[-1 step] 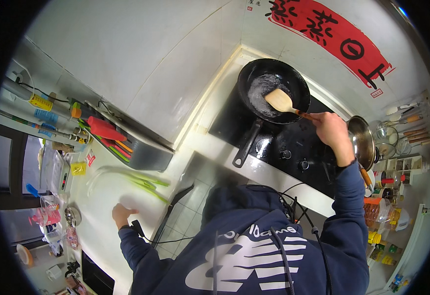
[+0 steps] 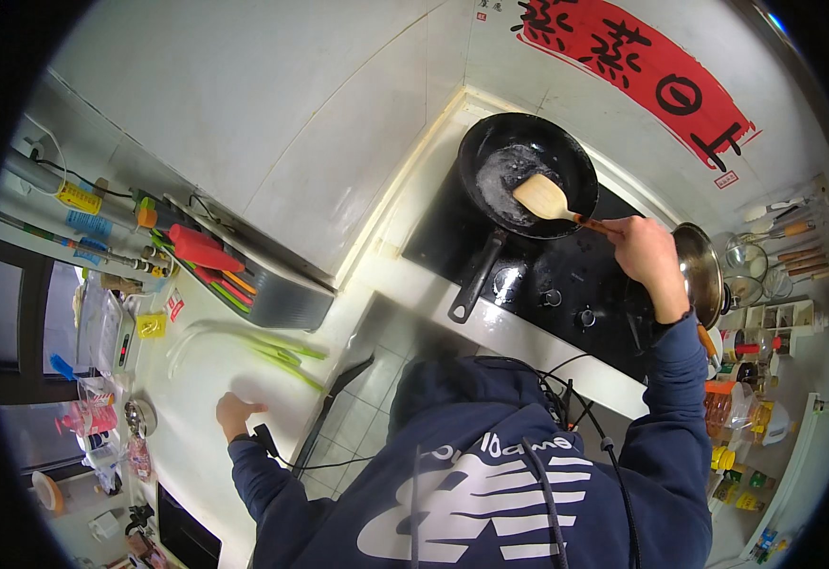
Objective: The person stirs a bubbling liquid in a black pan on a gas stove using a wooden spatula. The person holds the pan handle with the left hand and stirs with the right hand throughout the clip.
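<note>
My right hand is closed round the dark handle of a wooden spatula. Its pale, flat blade is inside a black wok, over a whitish, foamy-looking wet patch. The wok sits on a black glass cooktop, its long handle pointing toward me. On the white counter to the left, my left hand rests with the thumb stretched out and nothing seen in it; its other fingers are partly hidden. Several long green stalks lie on the counter just beyond that hand.
A steel pot stands right of the wok, near my right wrist. Left of the stove, a grey holder carries red, green and orange boards or knives. Bottles and hanging utensils line the right side. A cable runs from my left wrist.
My right hand has shifted slightly to the right, and the spatula blade has slid a little the same way in the wok. My left hand has not moved.
</note>
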Motion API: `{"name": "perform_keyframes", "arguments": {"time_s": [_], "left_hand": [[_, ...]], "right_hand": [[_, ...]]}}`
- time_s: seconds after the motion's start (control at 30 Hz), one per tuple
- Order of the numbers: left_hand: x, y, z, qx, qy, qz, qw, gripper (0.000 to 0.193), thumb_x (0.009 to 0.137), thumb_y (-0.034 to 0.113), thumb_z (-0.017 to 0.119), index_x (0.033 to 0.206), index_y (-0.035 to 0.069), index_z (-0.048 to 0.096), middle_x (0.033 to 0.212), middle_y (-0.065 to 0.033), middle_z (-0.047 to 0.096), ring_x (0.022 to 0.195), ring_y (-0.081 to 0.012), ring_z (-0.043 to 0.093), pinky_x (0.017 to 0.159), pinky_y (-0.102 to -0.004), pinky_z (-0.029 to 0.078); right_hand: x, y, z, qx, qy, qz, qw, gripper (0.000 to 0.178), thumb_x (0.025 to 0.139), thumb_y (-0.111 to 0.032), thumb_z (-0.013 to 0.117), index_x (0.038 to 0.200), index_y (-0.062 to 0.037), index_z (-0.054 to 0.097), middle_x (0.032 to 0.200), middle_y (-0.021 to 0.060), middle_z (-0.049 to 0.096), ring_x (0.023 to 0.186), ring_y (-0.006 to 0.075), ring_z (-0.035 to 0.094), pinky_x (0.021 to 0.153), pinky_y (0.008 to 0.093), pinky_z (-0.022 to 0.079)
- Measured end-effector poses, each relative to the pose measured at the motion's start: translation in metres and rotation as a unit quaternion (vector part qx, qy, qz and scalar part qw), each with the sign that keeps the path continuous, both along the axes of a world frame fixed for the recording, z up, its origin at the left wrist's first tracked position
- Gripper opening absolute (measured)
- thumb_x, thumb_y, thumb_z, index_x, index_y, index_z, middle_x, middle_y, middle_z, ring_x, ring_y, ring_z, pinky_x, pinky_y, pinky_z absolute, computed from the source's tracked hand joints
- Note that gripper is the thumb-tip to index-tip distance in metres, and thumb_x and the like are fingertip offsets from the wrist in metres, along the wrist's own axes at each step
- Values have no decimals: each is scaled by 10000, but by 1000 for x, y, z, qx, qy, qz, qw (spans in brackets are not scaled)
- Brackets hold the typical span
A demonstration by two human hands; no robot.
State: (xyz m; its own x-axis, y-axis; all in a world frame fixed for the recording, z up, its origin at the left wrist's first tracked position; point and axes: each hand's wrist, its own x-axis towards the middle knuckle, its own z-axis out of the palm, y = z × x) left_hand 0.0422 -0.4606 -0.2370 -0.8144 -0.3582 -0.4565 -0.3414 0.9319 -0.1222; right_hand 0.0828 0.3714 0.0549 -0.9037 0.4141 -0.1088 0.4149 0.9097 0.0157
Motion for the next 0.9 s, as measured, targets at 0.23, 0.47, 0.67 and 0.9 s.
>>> {"name": "perform_keyframes", "arguments": {"time_s": [0.23, 0.47, 0.67, 0.9], "left_hand": [[-1, 0, 0, 14, 4, -7, 1000, 799, 482, 560, 1040, 974, -1, 754, 1015, -210, 782, 1027, -411, 737, 894, -494, 586], [2, -3, -6, -14, 25, -21, 999, 861, 454, 637, 1033, 956, -9, 764, 987, -205, 788, 946, -407, 760, 828, -491, 604], [0, -7, -9, 2, 15, -13, 1000, 860, 460, 638, 1030, 966, -5, 766, 995, -204, 790, 966, -403, 759, 846, -492, 606], [0, -9, -13, -3, 25, -22, 999, 832, 466, 614, 1034, 962, 1, 765, 976, -203, 784, 963, -409, 753, 845, -498, 600]], "right_hand": [[-5, -2, -10, -28, -12, 8, 1000, 268, 981, -215, 711, 1215, -222, 840, 1058, 180, 799, 996, 409, 754, 922, 490, 612], [-56, 3, -58, -77, 81, 8, 994, 262, 992, -213, 688, 1204, -214, 841, 1037, 207, 791, 988, 418, 760, 917, 518, 616], [-56, 10, -51, -70, 146, 0, 987, 278, 992, -224, 685, 1226, -230, 834, 1041, 201, 793, 982, 419, 758, 904, 509, 615], [-15, 18, -2, -18, 54, -31, 998, 266, 982, -246, 710, 1212, -242, 843, 1062, 164, 803, 1011, 398, 756, 901, 493, 610]]}}
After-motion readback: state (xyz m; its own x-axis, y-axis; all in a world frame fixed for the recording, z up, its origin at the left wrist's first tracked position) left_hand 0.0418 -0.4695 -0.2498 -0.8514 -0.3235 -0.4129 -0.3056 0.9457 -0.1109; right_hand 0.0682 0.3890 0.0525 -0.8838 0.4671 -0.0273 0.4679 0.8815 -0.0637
